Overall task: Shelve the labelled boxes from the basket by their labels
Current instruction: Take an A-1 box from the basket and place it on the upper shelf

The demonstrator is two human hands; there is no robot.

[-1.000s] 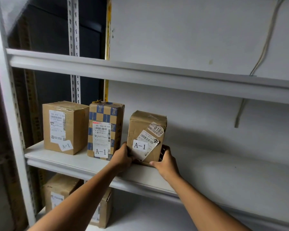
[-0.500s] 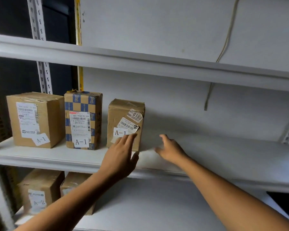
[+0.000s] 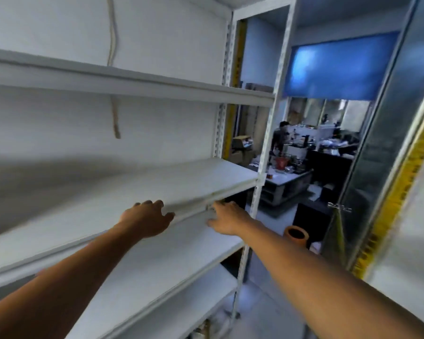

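Two bare hands reach forward, fingers relaxed, grasping nothing: left hand (image 3: 146,220) and right hand (image 3: 227,220) at the front edge of the white shelf (image 3: 123,192). No labelled boxes visible. Beyond, blurred cluttered table (image 3: 289,178).

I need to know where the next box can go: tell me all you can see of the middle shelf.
The middle shelf is a white board, apparently painted metal, with a folded front lip, hung on perforated white uprights. It runs tilted across the view. No boxes show on this stretch. The left hand and right hand reach toward its front edge; contact is unclear.
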